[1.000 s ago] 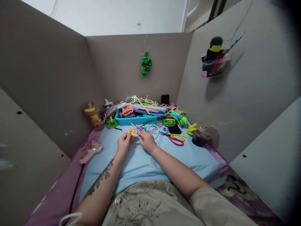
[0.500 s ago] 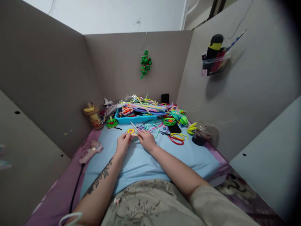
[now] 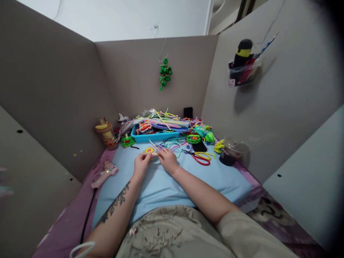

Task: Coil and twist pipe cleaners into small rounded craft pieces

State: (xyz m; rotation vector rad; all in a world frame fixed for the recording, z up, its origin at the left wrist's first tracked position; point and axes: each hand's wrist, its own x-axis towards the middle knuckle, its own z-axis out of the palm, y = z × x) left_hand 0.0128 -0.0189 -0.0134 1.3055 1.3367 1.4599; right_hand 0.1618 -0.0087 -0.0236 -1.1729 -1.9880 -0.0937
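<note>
A pale pipe cleaner (image 3: 154,154) is stretched between my two hands over the blue cloth. My left hand (image 3: 142,163) pinches one part of it with thumb and forefinger. Fingers of my right hand (image 3: 168,161) are closed around the other part, and a pale length slants up and left beyond them. Just behind the hands lies a round coil (image 3: 149,150) in yellow, pink and green, partly hidden by them. Loose coloured pipe cleaners (image 3: 176,145) are spread beyond my right hand. Red-and-yellow-handled scissors (image 3: 202,157) lie to its right.
A blue tray (image 3: 157,137) piled with pipe cleaners stands at the back. Fuzzy green figures (image 3: 193,139) sit beside it. On the left are a pink glue gun (image 3: 104,175) with a cord and a lidded cup (image 3: 106,133); a dark cup (image 3: 228,154) stands right. Grey panels enclose the table.
My left hand has shifted very slightly, and a thin end of the pipe cleaner now shows to its left. My right hand keeps its place. The view has tilted a little.
</note>
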